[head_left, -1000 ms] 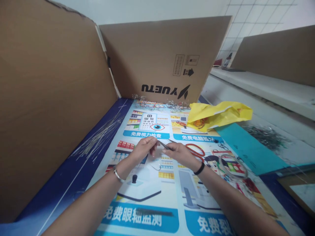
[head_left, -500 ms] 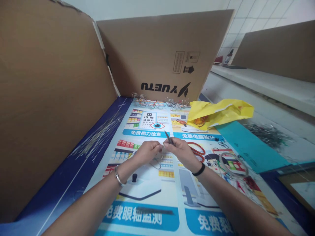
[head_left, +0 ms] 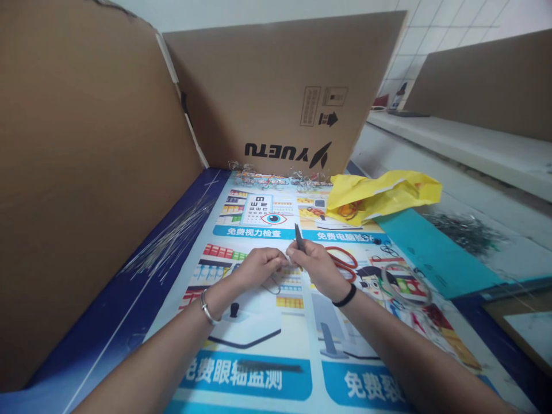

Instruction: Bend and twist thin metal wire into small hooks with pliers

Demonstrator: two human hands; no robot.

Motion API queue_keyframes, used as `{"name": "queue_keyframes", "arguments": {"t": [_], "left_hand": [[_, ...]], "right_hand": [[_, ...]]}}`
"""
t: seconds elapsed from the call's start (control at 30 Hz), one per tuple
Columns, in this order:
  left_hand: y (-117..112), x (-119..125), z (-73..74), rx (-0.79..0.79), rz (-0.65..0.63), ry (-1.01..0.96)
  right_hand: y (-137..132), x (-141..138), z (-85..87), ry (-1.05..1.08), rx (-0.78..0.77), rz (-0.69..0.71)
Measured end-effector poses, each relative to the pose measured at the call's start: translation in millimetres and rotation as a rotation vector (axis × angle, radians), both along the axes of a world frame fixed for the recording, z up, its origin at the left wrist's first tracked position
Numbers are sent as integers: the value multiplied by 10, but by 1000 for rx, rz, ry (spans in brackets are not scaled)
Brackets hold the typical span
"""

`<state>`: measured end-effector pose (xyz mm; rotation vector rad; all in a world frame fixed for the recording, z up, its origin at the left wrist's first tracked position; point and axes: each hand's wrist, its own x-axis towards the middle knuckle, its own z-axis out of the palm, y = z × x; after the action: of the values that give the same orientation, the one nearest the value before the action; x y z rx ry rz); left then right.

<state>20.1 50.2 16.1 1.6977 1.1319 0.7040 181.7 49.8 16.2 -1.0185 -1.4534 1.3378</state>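
My left hand is closed in a pinch on a thin wire. A loop of the wire hangs below the fingers. Close beside it, my right hand is wrapped round a dark pointed tool, whose narrow end sticks up past the thumb. The fingertips of both hands nearly meet, and whatever lies between them is too small to make out. Red scissor-like handles show just behind my right hand; the rest of them is hidden.
Loose straight wires lie at left. Tangled wire pieces line the cardboard wall. A yellow bag, a wire coil, a teal sheet and a dark wire heap are at right.
The dark tool in my right hand has turned from leaning left to nearly upright. My left hand keeps its pinch in almost the same place. The view has shifted slightly.
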Motion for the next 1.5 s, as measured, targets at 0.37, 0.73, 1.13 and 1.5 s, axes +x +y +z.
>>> {"name": "queue_keyframes", "arguments": {"t": [0.37, 0.73, 1.13, 1.5], "left_hand": [[33, -81, -33, -264, -150, -188], [306, -290, -117, 23, 545, -481], [352, -373, -37, 178, 700, -632], [504, -725, 132, 283, 909, -825]], "right_hand": [[10, 18, -28, -210, 125, 21], [-84, 169, 285, -1224, 451, 275], [-328, 1, 384, -1509, 577, 329], [-153, -475, 321, -1484, 614, 357]]}}
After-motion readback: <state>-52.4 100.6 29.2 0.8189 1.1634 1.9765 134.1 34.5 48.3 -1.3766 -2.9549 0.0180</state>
